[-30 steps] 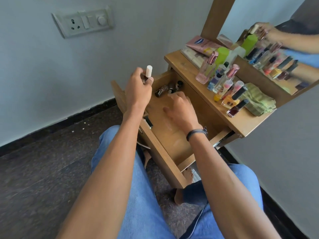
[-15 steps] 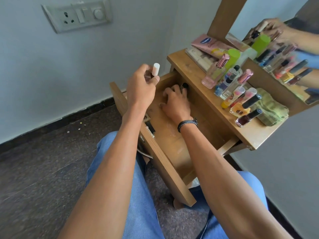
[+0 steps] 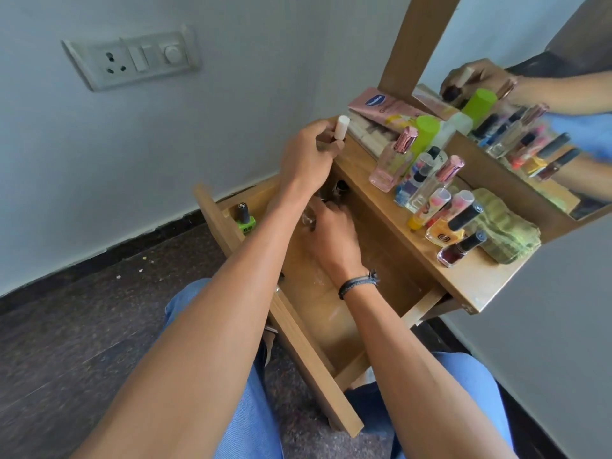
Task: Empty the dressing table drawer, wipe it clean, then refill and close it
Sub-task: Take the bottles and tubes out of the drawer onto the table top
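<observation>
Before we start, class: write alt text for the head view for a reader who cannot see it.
A seated person's left hand holds up a white-capped bottle while the right hand reaches to the back of the open drawer. Many bottles and a green cloth sit on the table top above.

Two hands [image 3: 308,157] [image 3: 334,236], one drawer [image 3: 308,359], one cloth [image 3: 503,226], one white-capped bottle [image 3: 341,127].

The left hand [image 3: 308,157] lifts its white-capped bottle [image 3: 341,127] from over the drawer [image 3: 314,369] to the tabletop [image 3: 470,283] edge, uncovering a green nail polish [image 3: 245,220]. The right hand [image 3: 331,233] reaches deeper inside.
</observation>
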Tool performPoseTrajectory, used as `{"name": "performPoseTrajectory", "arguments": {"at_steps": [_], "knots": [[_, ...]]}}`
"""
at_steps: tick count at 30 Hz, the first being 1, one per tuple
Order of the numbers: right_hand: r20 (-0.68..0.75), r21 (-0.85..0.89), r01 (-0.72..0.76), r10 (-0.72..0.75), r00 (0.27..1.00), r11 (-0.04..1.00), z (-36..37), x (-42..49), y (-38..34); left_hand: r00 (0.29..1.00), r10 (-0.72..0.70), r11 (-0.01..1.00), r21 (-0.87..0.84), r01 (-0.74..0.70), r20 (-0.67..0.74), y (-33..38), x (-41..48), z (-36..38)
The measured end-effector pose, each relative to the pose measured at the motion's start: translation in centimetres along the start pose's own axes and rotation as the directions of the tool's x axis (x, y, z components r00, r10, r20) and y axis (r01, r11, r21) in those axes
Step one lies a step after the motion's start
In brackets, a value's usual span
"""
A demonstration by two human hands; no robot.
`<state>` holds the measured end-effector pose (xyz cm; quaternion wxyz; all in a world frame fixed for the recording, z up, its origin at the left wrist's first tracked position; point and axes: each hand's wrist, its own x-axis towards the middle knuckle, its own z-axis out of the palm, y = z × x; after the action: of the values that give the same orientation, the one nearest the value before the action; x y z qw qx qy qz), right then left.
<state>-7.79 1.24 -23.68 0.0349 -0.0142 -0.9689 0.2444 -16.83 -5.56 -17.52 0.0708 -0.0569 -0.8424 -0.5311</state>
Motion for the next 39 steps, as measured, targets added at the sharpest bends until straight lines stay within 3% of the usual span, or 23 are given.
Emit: {"name": "performPoseTrajectory", "arguments": {"at_steps": [7,11,16,22,28,33,39], "knots": [[-0.305,0.024,0.049,-0.039,0.952,0.999,-4.9,-0.2,-2.3,0.999,-0.014,1.000,-0.022,0.015,0.047,-0.5,3.4,-0.5],[-0.395,-0.017,0.040,-0.044,0.918,0.999,-7.4,1.3,-3.9,0.995,-0.009,0.999,-0.046,0.013,0.099,-0.4,4.2,-1.1],[-0.382,-0.155,0.009,-0.068,0.922,0.988,-7.8,3.7,-4.9,0.983,-0.027,0.994,-0.097,0.045,0.179,-0.7,4.7,-2.0],[-0.409,-0.224,-0.122,0.020,0.912,0.967,-7.5,6.6,-4.5,0.975,-0.072,0.984,-0.144,0.103,0.211,-1.5,5.1,-2.5],[-0.426,-0.224,-0.185,0.075,0.902,0.957,-7.1,8.7,-4.0,0.986,-0.120,0.973,-0.185,0.140,0.114,-2.1,4.0,-2.5],[-0.413,-0.194,-0.193,0.099,0.905,0.962,-6.9,8.4,-3.6,0.984,-0.172,0.984,-0.063,0.169,-0.038,-3.5,2.0,-2.6],[-0.424,-0.048,-0.172,0.136,0.896,0.984,-7.4,4.9,-5.7,0.987,-0.159,0.979,0.132,0.158,-0.004,-5.0,-0.1,-2.1]]}}
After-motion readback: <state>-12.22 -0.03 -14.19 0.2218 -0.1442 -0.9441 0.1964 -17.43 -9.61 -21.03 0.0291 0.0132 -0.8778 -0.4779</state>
